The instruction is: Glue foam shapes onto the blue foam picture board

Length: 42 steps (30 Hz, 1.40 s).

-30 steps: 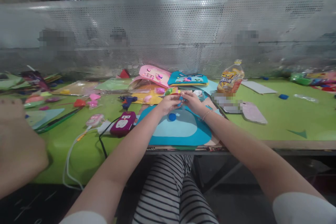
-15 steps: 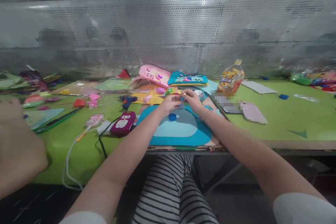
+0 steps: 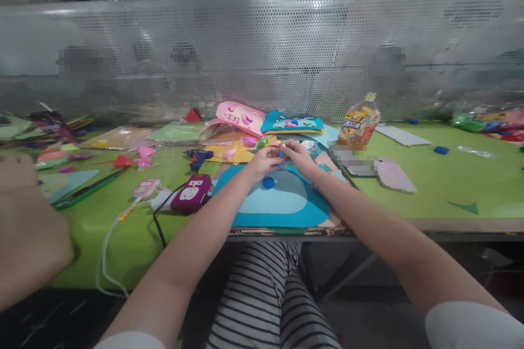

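My left hand (image 3: 265,162) and my right hand (image 3: 298,157) meet over the blue sheet, fingertips pinched close together. A little red shows at my left fingertips and a little blue between the hands; the small piece they hold is too small to name. Under them lies a blue sheet with rounded corners (image 3: 282,221), with a light blue panel (image 3: 286,196) on it. A round dark blue lump (image 3: 268,182) sits on that panel just below my left hand. Behind my hands are a pink decorated piece (image 3: 241,115) and a blue decorated pouch (image 3: 292,124).
A purple box with a cord (image 3: 191,194) and a blue glue gun (image 3: 200,159) lie left of the sheet. To the right are a drink bottle (image 3: 359,122) and a pale pink phone (image 3: 395,175). Another person's arm (image 3: 33,234) rests at far left. A perforated metal screen (image 3: 254,54) stands behind.
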Each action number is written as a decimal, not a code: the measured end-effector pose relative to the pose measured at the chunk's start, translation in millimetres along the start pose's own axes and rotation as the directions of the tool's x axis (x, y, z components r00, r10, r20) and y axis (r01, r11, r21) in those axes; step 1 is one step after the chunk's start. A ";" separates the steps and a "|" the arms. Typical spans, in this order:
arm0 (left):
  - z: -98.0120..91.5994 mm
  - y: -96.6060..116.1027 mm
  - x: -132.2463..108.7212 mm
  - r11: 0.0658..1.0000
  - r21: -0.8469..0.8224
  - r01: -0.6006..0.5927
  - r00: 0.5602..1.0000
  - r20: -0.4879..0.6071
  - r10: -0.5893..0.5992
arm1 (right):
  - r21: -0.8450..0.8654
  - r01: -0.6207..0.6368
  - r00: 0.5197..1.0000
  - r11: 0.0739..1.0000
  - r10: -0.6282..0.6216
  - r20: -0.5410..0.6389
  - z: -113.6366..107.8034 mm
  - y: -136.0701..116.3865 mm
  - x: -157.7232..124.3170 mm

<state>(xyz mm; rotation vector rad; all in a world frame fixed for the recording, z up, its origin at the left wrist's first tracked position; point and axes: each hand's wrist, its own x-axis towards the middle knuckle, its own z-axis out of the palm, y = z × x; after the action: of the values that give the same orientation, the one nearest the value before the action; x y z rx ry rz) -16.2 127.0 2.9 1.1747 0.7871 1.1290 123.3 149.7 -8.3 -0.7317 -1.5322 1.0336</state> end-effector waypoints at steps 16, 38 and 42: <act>-6.9 1.4 5.0 0.999 0.001 0.035 0.996 -0.080 -0.034 | 0.158 -0.156 0.986 0.975 0.163 -0.030 0.3 0.7 0.5; -9.5 9.8 5.4 0.994 -0.107 -0.024 0.961 -0.277 -0.006 | -0.112 0.023 0.998 0.993 -0.017 0.056 6.9 3.4 -1.2; -11.6 9.1 7.4 0.984 -0.180 -0.012 0.964 -0.263 -0.037 | -0.200 0.053 0.999 0.978 -0.051 0.017 4.9 5.2 0.0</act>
<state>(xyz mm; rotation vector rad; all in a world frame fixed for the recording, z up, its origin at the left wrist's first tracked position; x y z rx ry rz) -27.2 137.4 9.5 0.8759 0.8744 1.3362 118.1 150.8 -13.0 -0.8211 -1.6739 0.8536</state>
